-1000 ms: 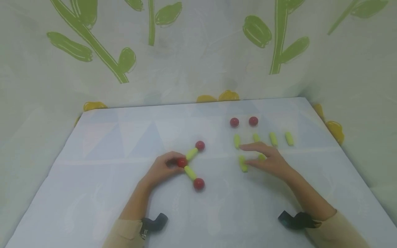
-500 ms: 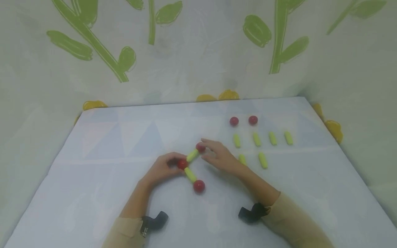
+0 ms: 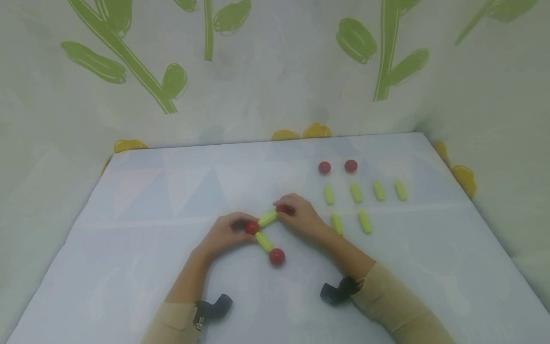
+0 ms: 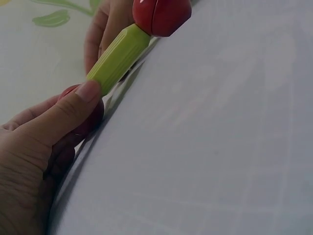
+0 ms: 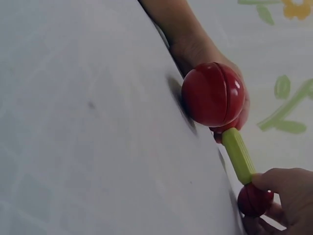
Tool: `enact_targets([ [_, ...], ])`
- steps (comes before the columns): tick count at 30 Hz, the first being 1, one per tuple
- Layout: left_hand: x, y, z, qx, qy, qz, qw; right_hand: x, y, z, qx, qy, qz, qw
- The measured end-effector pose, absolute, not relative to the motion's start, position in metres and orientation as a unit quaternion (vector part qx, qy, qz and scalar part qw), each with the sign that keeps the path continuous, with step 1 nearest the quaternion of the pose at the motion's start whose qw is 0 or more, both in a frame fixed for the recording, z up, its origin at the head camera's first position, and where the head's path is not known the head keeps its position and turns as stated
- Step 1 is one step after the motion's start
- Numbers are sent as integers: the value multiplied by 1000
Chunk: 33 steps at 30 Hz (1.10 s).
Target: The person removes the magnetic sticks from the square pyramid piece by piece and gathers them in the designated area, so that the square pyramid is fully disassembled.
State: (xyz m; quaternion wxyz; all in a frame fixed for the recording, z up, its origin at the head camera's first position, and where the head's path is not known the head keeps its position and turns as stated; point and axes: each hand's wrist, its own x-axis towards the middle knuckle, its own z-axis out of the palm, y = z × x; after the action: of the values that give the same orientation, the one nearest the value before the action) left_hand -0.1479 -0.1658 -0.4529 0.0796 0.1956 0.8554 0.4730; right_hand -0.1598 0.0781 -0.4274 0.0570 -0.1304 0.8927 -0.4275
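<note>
While the pale tabletop [image 3: 292, 306] is patterned with faint triangles, the whitish wall [image 3: 275, 91] behind it is decorated with green leafy stems [image 3: 386, 52]. Above the table's middle, a V is formed by ribbed, lime-green rods [image 3: 264, 242] and glossy, seamed red balls. Its corner ball [image 3: 251, 228] is pinched between thumb and fingers by the left hand [image 3: 227, 234]; its far end ball [image 3: 281, 209] is gripped likewise by the right hand [image 3: 302, 218]. The near end ball [image 3: 277, 257] is joined to its rod. To the right, two loose balls [image 3: 351, 166] are lined up behind six loose rods [image 3: 356, 193], which are laid four and two.
</note>
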Motion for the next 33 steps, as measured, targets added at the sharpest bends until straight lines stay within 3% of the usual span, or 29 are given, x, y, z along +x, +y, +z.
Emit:
enact_targets([
  [12, -148, -167, -452, 199, 853, 476, 81, -160, 77, -431, -146, 920, -362, -27],
  [33, -149, -166, -453, 200, 852, 477, 79, -151, 96, -413, -55, 908, -414, 24],
])
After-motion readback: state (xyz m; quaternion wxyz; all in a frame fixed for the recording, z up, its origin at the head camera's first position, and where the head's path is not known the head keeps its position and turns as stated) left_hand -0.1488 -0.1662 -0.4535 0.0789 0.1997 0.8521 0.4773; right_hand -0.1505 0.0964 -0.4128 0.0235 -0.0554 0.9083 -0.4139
